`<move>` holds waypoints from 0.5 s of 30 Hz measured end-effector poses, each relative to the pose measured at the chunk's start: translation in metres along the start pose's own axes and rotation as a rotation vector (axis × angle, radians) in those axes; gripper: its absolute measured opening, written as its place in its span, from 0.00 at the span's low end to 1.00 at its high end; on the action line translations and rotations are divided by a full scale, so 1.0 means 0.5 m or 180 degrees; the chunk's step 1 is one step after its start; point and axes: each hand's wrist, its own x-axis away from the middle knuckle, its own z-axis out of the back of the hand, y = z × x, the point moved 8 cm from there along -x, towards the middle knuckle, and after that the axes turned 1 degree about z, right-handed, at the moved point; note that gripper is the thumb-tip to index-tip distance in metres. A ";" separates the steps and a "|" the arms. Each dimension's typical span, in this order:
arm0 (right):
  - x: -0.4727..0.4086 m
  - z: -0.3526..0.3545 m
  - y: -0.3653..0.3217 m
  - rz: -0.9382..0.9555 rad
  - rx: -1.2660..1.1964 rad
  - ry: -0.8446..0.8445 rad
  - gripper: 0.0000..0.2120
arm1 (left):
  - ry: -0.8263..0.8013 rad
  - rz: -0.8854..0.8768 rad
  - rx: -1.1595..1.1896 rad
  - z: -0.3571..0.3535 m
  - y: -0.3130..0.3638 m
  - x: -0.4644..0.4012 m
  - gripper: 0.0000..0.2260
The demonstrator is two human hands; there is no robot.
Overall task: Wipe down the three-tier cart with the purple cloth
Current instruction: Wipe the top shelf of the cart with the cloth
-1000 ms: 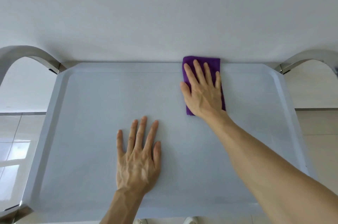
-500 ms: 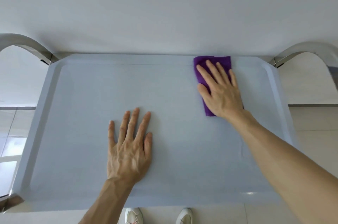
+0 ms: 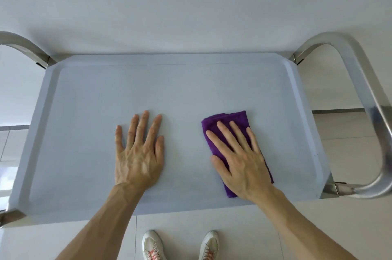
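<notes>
Here, right hand point(image 3: 241, 160) presses purple cloth point(image 3: 229, 120) flat-fingered, seemingly ungripped; left hand point(image 3: 139, 151) rests spread on cart point(image 3: 84, 98).

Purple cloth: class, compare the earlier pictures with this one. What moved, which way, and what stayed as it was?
The right hand has drawn the purple cloth from the far edge of the cart's top tray back toward the near edge, flat on it throughout. The left hand stays flat on the tray. Nothing was gripped or released.

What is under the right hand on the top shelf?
The folded purple cloth lies under the right hand, flat on the cart's top shelf. The hand covers the cloth's middle; the shelf beneath cannot be seen.
</notes>
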 end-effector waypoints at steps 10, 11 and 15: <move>0.022 0.010 0.034 -0.0153 -0.0068 0.0139 0.26 | 0.0096 -0.0110 0.0527 0.027 0.120 -0.028 0.23; 0.023 0.012 0.035 -0.0153 -0.0096 0.0164 0.26 | 0.0070 -0.0273 0.0597 0.023 0.158 -0.032 0.24; 0.024 0.012 0.044 -0.0159 -0.0192 0.0197 0.25 | -0.0055 -0.0315 0.0361 -0.028 0.219 -0.036 0.23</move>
